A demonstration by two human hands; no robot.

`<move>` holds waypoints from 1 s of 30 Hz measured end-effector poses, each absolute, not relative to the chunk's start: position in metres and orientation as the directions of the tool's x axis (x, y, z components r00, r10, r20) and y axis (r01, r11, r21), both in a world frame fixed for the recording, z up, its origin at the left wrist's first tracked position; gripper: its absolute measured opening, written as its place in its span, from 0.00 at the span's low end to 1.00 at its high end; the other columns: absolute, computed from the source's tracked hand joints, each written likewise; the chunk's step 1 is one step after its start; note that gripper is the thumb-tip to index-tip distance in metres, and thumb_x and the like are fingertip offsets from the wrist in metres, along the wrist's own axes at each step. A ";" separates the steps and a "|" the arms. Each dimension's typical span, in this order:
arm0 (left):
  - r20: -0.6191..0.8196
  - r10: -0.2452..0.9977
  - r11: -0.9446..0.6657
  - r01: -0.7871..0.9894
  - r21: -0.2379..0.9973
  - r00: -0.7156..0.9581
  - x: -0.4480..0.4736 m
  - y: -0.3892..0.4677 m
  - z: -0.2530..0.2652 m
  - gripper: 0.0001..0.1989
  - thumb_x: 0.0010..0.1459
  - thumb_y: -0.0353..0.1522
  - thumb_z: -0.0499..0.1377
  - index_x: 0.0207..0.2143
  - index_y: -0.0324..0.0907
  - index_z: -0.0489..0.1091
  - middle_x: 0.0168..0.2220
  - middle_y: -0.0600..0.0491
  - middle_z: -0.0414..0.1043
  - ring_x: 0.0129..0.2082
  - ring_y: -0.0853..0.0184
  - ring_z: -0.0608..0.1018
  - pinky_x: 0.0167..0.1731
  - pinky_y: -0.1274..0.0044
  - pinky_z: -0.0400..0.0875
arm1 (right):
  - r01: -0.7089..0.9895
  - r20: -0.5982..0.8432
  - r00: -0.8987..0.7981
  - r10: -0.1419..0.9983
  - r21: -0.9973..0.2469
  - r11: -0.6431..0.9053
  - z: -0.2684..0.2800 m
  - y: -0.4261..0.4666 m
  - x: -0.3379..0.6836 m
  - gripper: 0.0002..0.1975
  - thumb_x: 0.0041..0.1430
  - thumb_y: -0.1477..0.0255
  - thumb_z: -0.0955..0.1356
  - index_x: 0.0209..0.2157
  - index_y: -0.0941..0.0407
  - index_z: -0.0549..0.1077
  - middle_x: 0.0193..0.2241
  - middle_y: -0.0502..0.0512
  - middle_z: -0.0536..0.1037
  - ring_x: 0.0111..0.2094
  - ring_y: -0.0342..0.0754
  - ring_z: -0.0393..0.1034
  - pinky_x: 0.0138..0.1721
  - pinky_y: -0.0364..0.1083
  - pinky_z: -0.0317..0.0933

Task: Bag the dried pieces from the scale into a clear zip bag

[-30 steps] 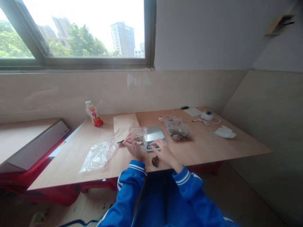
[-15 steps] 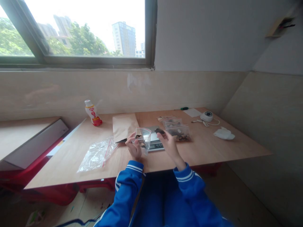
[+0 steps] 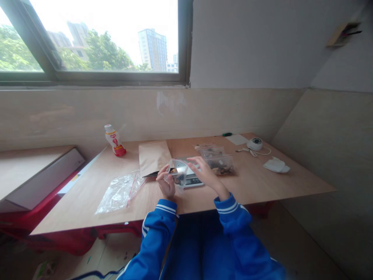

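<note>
The fingers of the left hand point(image 3: 166, 187) pinch the clear bag point(image 3: 178, 179) at frame centre. The right hand point(image 3: 205, 173) — fingers spread, nothing visible in them — hovers over the scale point(image 3: 196, 182), the bag's mouth just left of its fingertips; touching, I cannot tell. Right of centre lies 1 filled bag point(image 3: 224, 168).

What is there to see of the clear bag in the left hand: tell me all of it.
The clear bag is small, see-through and looks like thin plastic, slightly creased and glossy. Its mouth gapes open at the top. Brown and darker pieces show inside, low down. The left hand grips its left side, in front of the left part of the scale. The right hand is near the mouth; whether it touches is unclear, as is whether the bottom rests on anything.
</note>
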State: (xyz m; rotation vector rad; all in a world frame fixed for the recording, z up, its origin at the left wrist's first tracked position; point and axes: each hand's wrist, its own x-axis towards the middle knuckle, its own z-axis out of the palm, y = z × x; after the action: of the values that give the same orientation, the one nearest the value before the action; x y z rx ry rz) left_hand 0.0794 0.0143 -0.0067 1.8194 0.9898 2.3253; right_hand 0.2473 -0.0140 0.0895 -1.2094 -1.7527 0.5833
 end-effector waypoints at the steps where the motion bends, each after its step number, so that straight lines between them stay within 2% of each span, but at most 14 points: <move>1: 0.863 0.389 -0.798 0.349 0.491 -0.323 0.079 0.014 -0.007 0.06 0.62 0.33 0.50 0.42 0.43 0.56 0.49 0.43 0.69 0.49 0.60 0.73 0.47 0.61 0.66 | 0.445 0.363 -0.074 0.929 -0.821 0.356 0.079 -0.018 0.243 0.22 0.59 0.56 0.64 0.51 0.53 0.68 0.50 0.59 0.70 0.48 0.52 0.67 0.48 0.53 0.63; 4: 0.871 0.366 -0.815 0.339 0.470 -0.329 0.079 0.015 -0.009 0.06 0.62 0.33 0.50 0.42 0.44 0.56 0.49 0.44 0.68 0.49 0.60 0.73 0.47 0.62 0.67 | 0.265 0.231 0.001 0.973 -0.938 0.222 0.053 -0.030 0.225 0.36 0.52 0.55 0.69 0.59 0.52 0.58 0.53 0.62 0.68 0.46 0.53 0.69 0.44 0.53 0.67; 6: 0.885 0.352 -0.831 0.335 0.445 -0.304 0.078 0.014 -0.010 0.07 0.61 0.34 0.51 0.42 0.45 0.56 0.49 0.45 0.68 0.50 0.60 0.72 0.47 0.61 0.67 | 0.129 0.214 -0.008 0.977 -0.968 0.213 0.042 -0.038 0.210 0.39 0.50 0.57 0.71 0.61 0.51 0.55 0.50 0.60 0.70 0.46 0.53 0.70 0.44 0.52 0.67; 10: 0.904 0.360 -0.843 0.335 0.422 -0.231 0.078 0.007 -0.006 0.12 0.60 0.39 0.53 0.43 0.45 0.57 0.51 0.45 0.66 0.51 0.59 0.72 0.48 0.59 0.67 | -0.073 0.232 0.088 0.969 -0.968 0.239 0.036 -0.048 0.191 0.33 0.56 0.60 0.68 0.60 0.53 0.55 0.47 0.60 0.75 0.49 0.52 0.70 0.49 0.53 0.65; 13: 0.888 0.405 -0.821 0.341 0.457 -0.216 0.082 -0.004 0.004 0.17 0.58 0.43 0.54 0.45 0.43 0.59 0.52 0.42 0.65 0.54 0.56 0.70 0.50 0.59 0.65 | -0.143 0.238 0.168 0.957 -0.954 0.263 0.040 -0.053 0.192 0.28 0.59 0.59 0.65 0.57 0.55 0.59 0.48 0.61 0.75 0.49 0.53 0.71 0.51 0.53 0.64; 15: 0.833 0.463 -0.762 0.345 0.549 -0.304 0.086 -0.013 0.012 0.18 0.58 0.43 0.54 0.46 0.42 0.61 0.54 0.41 0.63 0.56 0.55 0.67 0.53 0.59 0.62 | -0.135 0.266 0.203 0.942 -0.946 0.296 0.042 -0.056 0.200 0.23 0.60 0.58 0.64 0.53 0.56 0.64 0.48 0.62 0.75 0.50 0.53 0.71 0.52 0.53 0.63; 18: 0.610 0.635 -0.587 0.218 0.780 -0.474 0.090 -0.026 0.025 0.19 0.61 0.41 0.53 0.51 0.42 0.61 0.56 0.42 0.62 0.56 0.58 0.68 0.53 0.64 0.63 | -0.098 0.309 0.217 0.926 -0.937 0.336 0.046 -0.061 0.215 0.20 0.62 0.57 0.61 0.47 0.56 0.71 0.48 0.60 0.76 0.51 0.54 0.70 0.54 0.55 0.61; 20: 0.456 0.793 -0.464 0.085 0.882 -0.404 0.090 -0.035 0.034 0.19 0.61 0.42 0.51 0.50 0.42 0.63 0.51 0.44 0.68 0.50 0.60 0.73 0.48 0.68 0.68 | -0.103 0.313 0.205 0.927 -0.935 0.339 0.047 -0.063 0.223 0.22 0.63 0.56 0.59 0.46 0.56 0.73 0.49 0.60 0.75 0.52 0.54 0.68 0.55 0.56 0.61; 22: 0.391 0.879 -0.398 0.031 0.917 -0.272 0.090 -0.044 0.040 0.16 0.61 0.43 0.52 0.44 0.42 0.68 0.44 0.47 0.73 0.44 0.62 0.76 0.44 0.71 0.71 | -0.102 0.313 0.155 0.937 -0.938 0.330 0.049 -0.064 0.230 0.24 0.64 0.55 0.57 0.48 0.55 0.73 0.52 0.58 0.73 0.55 0.54 0.65 0.57 0.56 0.59; 24: 0.376 0.904 -0.376 0.039 0.926 -0.203 0.092 -0.053 0.045 0.15 0.60 0.43 0.53 0.40 0.42 0.70 0.39 0.49 0.75 0.41 0.62 0.77 0.40 0.73 0.73 | -0.056 0.316 0.078 0.946 -0.946 0.321 0.050 -0.065 0.234 0.25 0.65 0.54 0.55 0.50 0.53 0.72 0.54 0.57 0.72 0.58 0.52 0.62 0.59 0.55 0.56; 27: 0.355 0.918 -0.346 0.079 0.935 -0.179 0.099 -0.064 0.049 0.15 0.57 0.43 0.56 0.42 0.44 0.70 0.37 0.50 0.76 0.36 0.63 0.79 0.31 0.76 0.74 | 0.066 0.360 0.052 0.932 -0.932 0.356 0.051 -0.065 0.238 0.25 0.64 0.53 0.55 0.52 0.52 0.71 0.55 0.56 0.70 0.59 0.51 0.61 0.61 0.54 0.52; 30: 0.370 0.906 -0.355 0.107 0.929 -0.205 0.104 -0.073 0.054 0.15 0.56 0.42 0.59 0.42 0.43 0.69 0.36 0.50 0.77 0.36 0.63 0.79 0.29 0.76 0.74 | 0.113 0.393 0.114 0.913 -0.918 0.381 0.051 -0.067 0.239 0.24 0.64 0.54 0.56 0.50 0.54 0.71 0.52 0.58 0.73 0.54 0.52 0.65 0.58 0.53 0.57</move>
State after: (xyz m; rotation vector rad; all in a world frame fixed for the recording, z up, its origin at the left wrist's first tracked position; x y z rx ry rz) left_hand 0.1044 -0.0730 0.0545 1.4224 1.2269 1.6263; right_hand 0.2393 -0.0665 0.0506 -1.0327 -1.3358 0.7737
